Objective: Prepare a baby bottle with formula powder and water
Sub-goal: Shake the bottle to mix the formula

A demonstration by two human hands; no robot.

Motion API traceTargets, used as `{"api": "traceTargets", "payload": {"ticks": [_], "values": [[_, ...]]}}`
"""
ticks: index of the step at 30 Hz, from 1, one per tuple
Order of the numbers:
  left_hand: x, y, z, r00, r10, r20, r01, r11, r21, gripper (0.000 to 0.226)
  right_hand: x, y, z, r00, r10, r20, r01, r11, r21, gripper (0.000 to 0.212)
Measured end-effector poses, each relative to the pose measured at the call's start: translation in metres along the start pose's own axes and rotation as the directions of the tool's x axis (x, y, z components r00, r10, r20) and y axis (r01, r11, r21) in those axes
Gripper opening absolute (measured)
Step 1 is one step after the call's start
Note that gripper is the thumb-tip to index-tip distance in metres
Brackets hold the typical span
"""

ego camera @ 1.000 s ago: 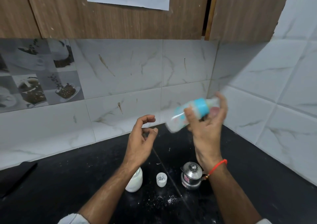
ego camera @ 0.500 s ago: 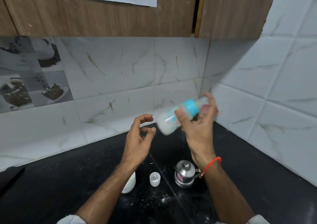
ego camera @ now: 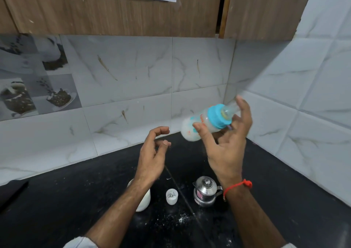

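**Right hand grips the bottle, left hand idle**

Right hand (ego camera: 226,148) holds the baby bottle (ego camera: 205,122) aloft over the black counter (ego camera: 57,200), thumb and fingers around it, blue collar toward the corner tiles. Since the earlier frame the bottle sits sharper and slightly more level. Left hand (ego camera: 152,156) hangs loosely curled, holding nothing, as before. Below stand a white container (ego camera: 145,200), small cup (ego camera: 171,196) and steel kettle (ego camera: 206,191).

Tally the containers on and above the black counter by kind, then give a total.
Baby bottle, held in the right hand: 1
White jar, partly behind the left forearm: 1
Small white cup: 1
Lidded steel pot: 1
Total: 4
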State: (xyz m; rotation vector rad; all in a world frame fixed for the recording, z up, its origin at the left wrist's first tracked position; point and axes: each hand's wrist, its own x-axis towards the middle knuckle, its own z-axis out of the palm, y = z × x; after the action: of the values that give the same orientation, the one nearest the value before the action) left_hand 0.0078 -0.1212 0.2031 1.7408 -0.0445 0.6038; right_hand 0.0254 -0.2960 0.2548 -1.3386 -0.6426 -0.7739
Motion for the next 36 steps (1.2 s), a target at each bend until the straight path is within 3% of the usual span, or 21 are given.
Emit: {"api": "traceTargets", "payload": {"ticks": [2, 5, 8, 11, 15, 18, 20, 22, 28, 33, 36], "values": [[-0.001, 0.000, 0.000, 1.000, -0.003, 0.009, 0.003, 1.000, 0.003, 0.038, -0.002, 0.002, 0.000, 0.999, 0.001, 0.050, 0.004, 0.996, -0.086, 0.086], [-0.003, -0.001, 0.001, 0.999, 0.002, 0.037, -0.001, 1.000, -0.027, 0.034, -0.010, 0.006, 0.001, 0.953, 0.240, 0.183, -0.220, 0.968, -0.125, 0.088], [-0.008, -0.002, 0.000, 0.974, 0.066, 0.218, -0.040, 0.992, -0.122, 0.051, -0.013, 0.006, 0.001, 0.958, 0.261, 0.116, -0.259, 0.965, -0.032, 0.088], [-0.010, 0.001, 0.009, 0.922, 0.094, 0.375, -0.070, 0.995, -0.078, 0.065, -0.018, 0.006, 0.007, 0.948, 0.269, 0.173, -0.263, 0.963, -0.057, 0.088], [-0.006, 0.006, 0.015, 0.958, 0.016, 0.287, -0.032, 0.998, 0.052, 0.059, -0.025, 0.004, 0.014, 0.922, 0.270, 0.276, -0.246, 0.962, -0.117, 0.091], [-0.010, 0.005, 0.014, 0.918, -0.044, 0.393, 0.022, 0.998, 0.062, 0.053, -0.006, 0.000, 0.010, 0.885, 0.372, 0.280, -0.372, 0.927, -0.052, 0.091], [-0.015, 0.009, 0.017, 0.885, -0.020, 0.465, -0.001, 0.999, 0.044, 0.040, 0.011, -0.003, 0.008, 0.822, 0.418, 0.386, -0.479, 0.874, 0.074, 0.082], [-0.018, 0.016, 0.023, 0.886, -0.013, 0.463, 0.018, 1.000, -0.007, 0.030, 0.021, -0.006, 0.009, 0.768, 0.401, 0.499, -0.532, 0.833, 0.151, 0.069], [-0.017, 0.027, 0.020, 0.883, 0.019, 0.468, 0.003, 0.999, -0.047, 0.031, 0.020, -0.007, 0.012, 0.783, 0.272, 0.559, -0.449, 0.869, 0.206, 0.052], [-0.022, 0.030, 0.023, 0.910, -0.057, 0.410, 0.038, 0.998, 0.055, 0.039, 0.013, -0.002, 0.010, 0.816, 0.278, 0.508, -0.426, 0.882, 0.201, 0.051], [-0.024, 0.033, 0.029, 0.940, -0.062, 0.335, 0.018, 0.991, 0.134, 0.032, 0.013, -0.001, 0.010, 0.847, 0.294, 0.442, -0.409, 0.893, 0.190, 0.048]]}}
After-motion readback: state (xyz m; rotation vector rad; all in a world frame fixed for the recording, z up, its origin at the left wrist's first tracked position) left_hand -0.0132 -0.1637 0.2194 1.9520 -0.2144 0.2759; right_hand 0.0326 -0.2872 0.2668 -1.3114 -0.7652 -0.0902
